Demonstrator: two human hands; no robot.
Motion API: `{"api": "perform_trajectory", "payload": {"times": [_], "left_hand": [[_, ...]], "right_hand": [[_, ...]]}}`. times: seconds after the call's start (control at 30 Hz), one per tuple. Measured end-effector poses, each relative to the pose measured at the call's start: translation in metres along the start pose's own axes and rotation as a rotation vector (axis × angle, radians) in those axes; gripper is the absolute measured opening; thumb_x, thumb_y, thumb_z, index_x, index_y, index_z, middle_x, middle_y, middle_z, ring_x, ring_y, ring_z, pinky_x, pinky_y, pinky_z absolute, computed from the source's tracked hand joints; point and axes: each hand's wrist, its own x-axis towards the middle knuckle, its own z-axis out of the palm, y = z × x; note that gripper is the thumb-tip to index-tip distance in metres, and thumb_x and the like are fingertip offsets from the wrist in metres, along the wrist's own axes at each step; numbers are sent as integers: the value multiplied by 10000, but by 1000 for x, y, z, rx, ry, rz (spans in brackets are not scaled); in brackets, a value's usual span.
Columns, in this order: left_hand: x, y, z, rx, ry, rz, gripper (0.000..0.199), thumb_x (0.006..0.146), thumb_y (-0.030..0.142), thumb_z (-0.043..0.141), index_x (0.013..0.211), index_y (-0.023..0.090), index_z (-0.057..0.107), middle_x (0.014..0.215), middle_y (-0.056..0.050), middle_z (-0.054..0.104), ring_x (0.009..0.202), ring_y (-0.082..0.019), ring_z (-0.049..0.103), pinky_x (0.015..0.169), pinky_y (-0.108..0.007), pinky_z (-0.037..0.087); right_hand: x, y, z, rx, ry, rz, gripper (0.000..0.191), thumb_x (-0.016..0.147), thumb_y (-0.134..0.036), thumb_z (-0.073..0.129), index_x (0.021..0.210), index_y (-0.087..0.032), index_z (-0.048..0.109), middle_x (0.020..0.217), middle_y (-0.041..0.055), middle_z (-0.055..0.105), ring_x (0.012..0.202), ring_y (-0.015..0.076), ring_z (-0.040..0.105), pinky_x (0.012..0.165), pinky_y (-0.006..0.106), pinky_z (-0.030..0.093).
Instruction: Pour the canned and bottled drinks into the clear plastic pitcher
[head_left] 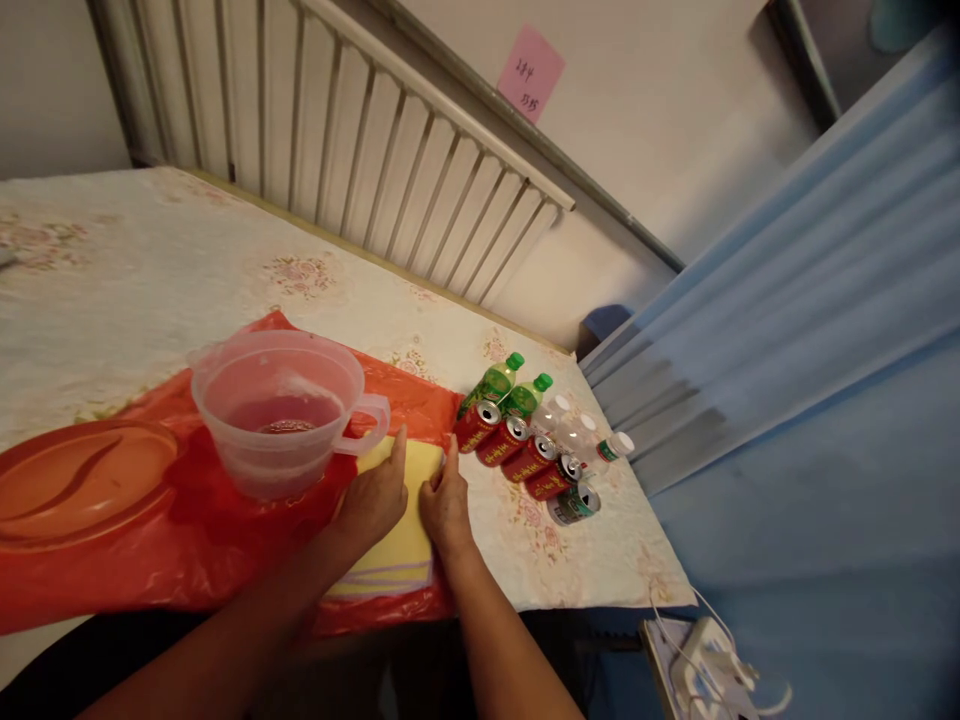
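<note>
A folded yellow cloth (397, 550) with purple edging lies flat on a red plastic sheet (247, 560). My left hand (375, 495) rests over the upper left part of the cloth, its index finger stretched out near the handle of a clear plastic measuring jug (274, 460). Along the cloth's right edge is my right hand (448, 505), index finger extended and thumb apart from it. Neither hand visibly lifts anything. The jug stands upright with some liquid and a little foam inside.
An orange oval plastic tray or lid (82, 480) lies on the left. Drink cans (532, 457) and plastic bottles (495, 380) stand in rows on the right of the floral tablecloth (427, 325). A radiator (360, 150) is behind; a blue curtain (810, 380) and power strip (709, 660) are at right.
</note>
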Motion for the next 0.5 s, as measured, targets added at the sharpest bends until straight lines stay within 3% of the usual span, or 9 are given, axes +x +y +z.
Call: {"api": "perform_trajectory", "payload": {"times": [0.13,0.27,0.4,0.5], "left_hand": [[1,0,2,11,31,-18,885,859,156,475,1601,59,2,1066,-202,749,901,-273,748,779,-334,523],[4,-6,10,-64,95,19,760,902,200,442,1598,91,156,1184,-198,713,921,-270,729,785,-348,520],[5,-9,16,-283,145,180,554,929,271,416,1462,124,448,973,-77,701,848,-202,669,791,-300,496],[5,-9,20,-409,129,278,470,917,309,417,1328,137,568,790,-7,614,727,-177,606,728,-288,469]], "right_hand": [[0,2,-5,92,-25,3,874,694,-60,520,1550,-93,351,585,-82,504,524,150,507,529,228,396],[-10,15,-28,230,-46,-28,791,765,-154,606,1530,-144,403,656,-81,542,577,129,523,589,216,444],[-34,51,-69,161,95,-56,507,806,-215,587,1304,-129,634,730,-27,596,629,134,542,654,248,473],[-52,97,-107,67,286,35,425,806,-285,562,1181,-123,683,766,15,642,652,160,571,676,287,492]]}}
